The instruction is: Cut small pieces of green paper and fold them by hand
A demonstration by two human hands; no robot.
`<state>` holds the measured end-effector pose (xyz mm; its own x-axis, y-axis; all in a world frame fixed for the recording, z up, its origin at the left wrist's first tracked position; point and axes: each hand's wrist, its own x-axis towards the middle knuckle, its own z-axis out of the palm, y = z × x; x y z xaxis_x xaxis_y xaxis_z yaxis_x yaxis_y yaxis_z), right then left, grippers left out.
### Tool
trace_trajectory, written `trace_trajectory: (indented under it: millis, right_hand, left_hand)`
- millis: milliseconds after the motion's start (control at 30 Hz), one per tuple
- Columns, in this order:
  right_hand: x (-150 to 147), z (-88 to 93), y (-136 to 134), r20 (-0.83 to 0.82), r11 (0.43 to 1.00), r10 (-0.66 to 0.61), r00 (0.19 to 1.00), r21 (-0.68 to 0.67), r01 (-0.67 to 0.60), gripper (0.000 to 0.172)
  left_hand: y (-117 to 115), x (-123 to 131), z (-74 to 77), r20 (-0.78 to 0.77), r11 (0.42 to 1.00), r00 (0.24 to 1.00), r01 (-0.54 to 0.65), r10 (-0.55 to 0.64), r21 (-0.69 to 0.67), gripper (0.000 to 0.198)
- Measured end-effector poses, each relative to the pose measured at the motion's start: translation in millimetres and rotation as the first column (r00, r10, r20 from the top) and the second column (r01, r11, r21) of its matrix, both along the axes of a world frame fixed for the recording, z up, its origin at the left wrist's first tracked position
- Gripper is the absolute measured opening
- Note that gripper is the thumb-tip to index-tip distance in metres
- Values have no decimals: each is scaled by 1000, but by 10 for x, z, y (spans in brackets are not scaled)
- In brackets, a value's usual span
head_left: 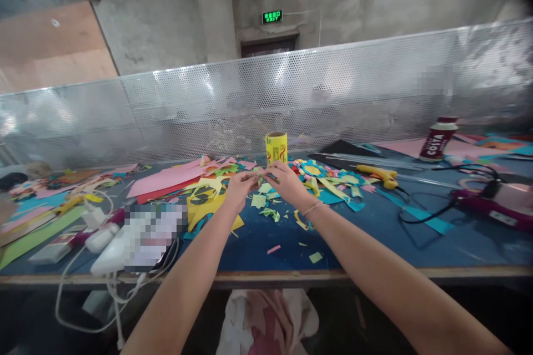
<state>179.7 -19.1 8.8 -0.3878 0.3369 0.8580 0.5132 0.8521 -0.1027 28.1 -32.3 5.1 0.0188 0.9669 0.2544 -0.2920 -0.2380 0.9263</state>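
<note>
A yellow roll (276,148) stood just behind; paper scraps (268,212) littered the surface (375,244). At frame centre, the left hand (239,186) and right hand (288,182) pinched a small green paper piece (263,177) between closed fingertips.

Both my arms reach forward, bare along their whole visible length, and converge toward the middle. My left hand (240,184) and my right hand (287,183) meet with backs up, fingertips close together. On each, thumb and forefinger are pressed into a pinch, the other fingers loosely curled. The forearms enter from the lower corners, with wrists about level and slightly bent.
</note>
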Motion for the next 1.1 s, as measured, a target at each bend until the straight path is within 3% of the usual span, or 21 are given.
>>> trace_trajectory:
  millis: [300, 733, 967, 1100]
  right_hand:
    - [59, 40, -22, 234, 999, -19, 972, 44, 9, 22]
    - [73, 52, -43, 289, 984, -26, 957, 175, -26, 23]
    - [66, 42, -48, 243, 992, 23, 970, 115, -52, 24]
    - [28, 8, -4, -20, 997, 77, 997, 18, -77, 20]
  left_hand:
    - [3, -7, -10, 99, 997, 993, 61, -57, -45, 14]
    - [39, -9, -38, 158, 996, 985, 79, -73, -34, 15]
    - [27, 2, -14, 132, 997, 989, 73, -68, -28, 17]
    - [26, 2, -5, 101, 1000, 995, 17, -16, -9, 16]
